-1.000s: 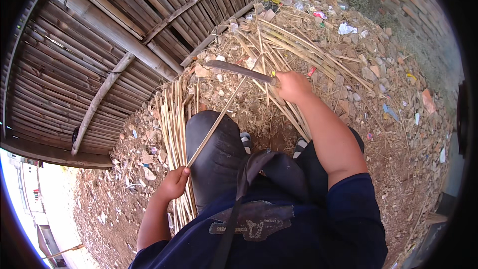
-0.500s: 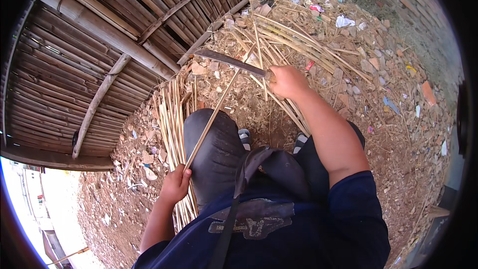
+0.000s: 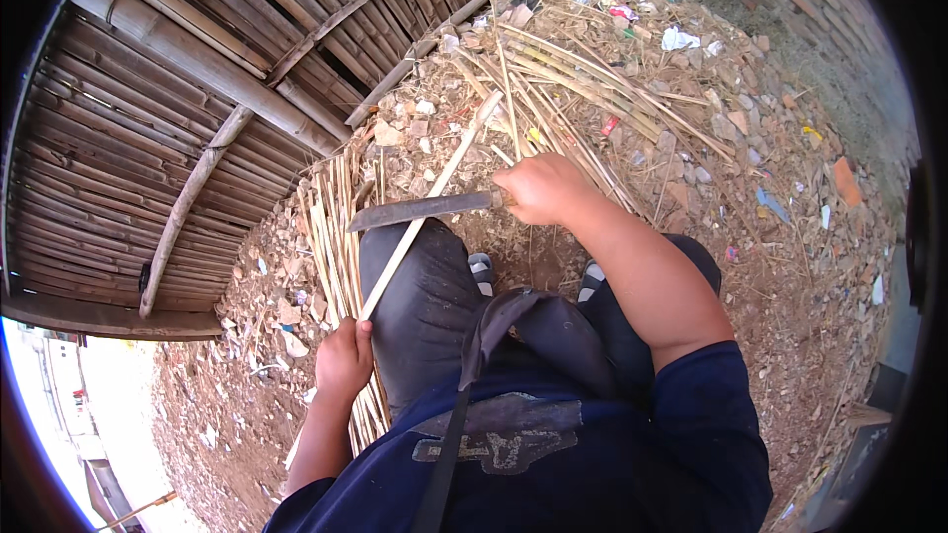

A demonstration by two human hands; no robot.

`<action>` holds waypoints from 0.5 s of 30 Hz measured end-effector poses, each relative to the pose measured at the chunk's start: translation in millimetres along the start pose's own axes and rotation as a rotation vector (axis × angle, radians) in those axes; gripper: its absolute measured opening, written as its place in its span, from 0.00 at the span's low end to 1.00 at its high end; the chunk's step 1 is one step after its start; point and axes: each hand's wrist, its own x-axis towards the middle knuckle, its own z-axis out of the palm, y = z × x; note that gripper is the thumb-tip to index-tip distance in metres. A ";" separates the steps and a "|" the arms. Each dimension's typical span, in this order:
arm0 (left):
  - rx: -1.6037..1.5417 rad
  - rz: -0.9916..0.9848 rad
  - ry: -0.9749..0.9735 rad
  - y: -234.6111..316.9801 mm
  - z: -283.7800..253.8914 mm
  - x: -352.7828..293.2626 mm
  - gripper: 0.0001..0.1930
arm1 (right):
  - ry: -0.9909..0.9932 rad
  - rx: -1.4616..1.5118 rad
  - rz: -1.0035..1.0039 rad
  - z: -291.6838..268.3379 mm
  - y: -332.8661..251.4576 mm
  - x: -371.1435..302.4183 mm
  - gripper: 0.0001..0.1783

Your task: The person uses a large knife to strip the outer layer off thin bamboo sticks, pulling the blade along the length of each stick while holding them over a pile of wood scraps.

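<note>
My right hand point(image 3: 543, 188) is closed round the handle of a long, dark-bladed machete point(image 3: 425, 207). Its blade points left and crosses a pale bamboo strip point(image 3: 449, 170), close to or touching it, over my left knee. The near end of that strip is gripped in my left hand point(image 3: 346, 357), thumb along it. From there the strip slants away up and to the right, its broad pale face showing. Beside my left leg lies a bundle of thin bamboo strips point(image 3: 333, 247), partly hidden by my left forearm and leg.
Past my feet lies a loose pile of longer bamboo strips point(image 3: 583, 89). A bamboo-slat wall point(image 3: 148, 178) stands at the left, and a brick wall point(image 3: 820, 10) at the far right. Stones, rubble and scraps of litter point(image 3: 679, 39) cover the brown ground.
The machete has come nearer to me and to the left, sliding down along the strip from its far part. The strip now shows a wider pale face. My left hand has barely moved.
</note>
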 end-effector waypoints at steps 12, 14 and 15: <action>-0.184 0.064 -0.108 -5.1 -2.9 6.8 0.19 | 0.095 0.013 0.211 -0.9 27.6 4.0 0.13; -0.140 0.072 -0.083 -3.2 0.3 8.2 0.19 | 0.175 0.009 0.105 12.2 22.0 7.2 0.12; -0.137 0.070 -0.085 -3.6 3.3 6.8 0.19 | 0.135 -0.017 0.041 9.0 12.3 6.8 0.12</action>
